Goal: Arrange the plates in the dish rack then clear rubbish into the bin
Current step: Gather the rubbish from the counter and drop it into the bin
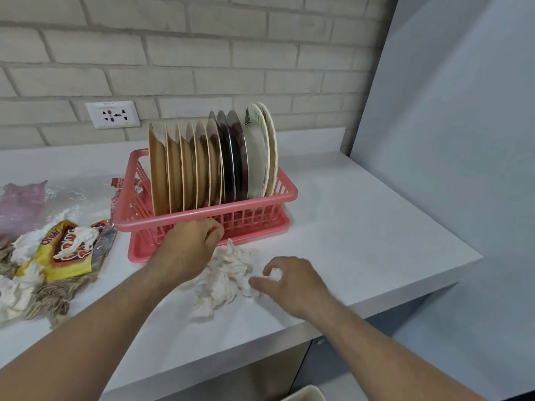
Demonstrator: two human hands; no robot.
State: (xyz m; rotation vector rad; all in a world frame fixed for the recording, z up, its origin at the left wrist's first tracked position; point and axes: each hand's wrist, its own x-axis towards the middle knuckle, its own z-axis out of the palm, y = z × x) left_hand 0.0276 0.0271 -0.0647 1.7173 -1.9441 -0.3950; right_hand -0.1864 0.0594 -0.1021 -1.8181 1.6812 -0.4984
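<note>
Head view looks down on a white counter (362, 227) where a pink dish rack (202, 217) sits on its matching tray (139, 250). The plates (188, 166) stand upright in it in one row: tan ones to the left, dark ones in the middle, white patterned ones to the right. Their lower parts are hidden behind the rack's slatted wall, and each plate covers most of the one behind it.

In front of the rack lies a crumpled tissue (223, 276). The left hand (188, 250) hovers over its left part, just beside the rack's front rim, with its fingers curled under. The fingertips are hidden by the back of the hand, so I cannot tell whether it grasps anything. The right hand (292, 282) closes its thumb and curled fingers on the tissue's right edge, where a white bit shows between them.

At the left a rubbish pile (43, 273) spreads over the counter: a yellow snack wrapper (66, 250), white and brown paper wads, clear plastic (81, 195) and a pinkish bag (20, 204) cut off by the frame edge. A wall socket (113, 114) sits on the brick wall. A cream corner (307, 393) shows at the bottom edge, too cut off to identify.
</note>
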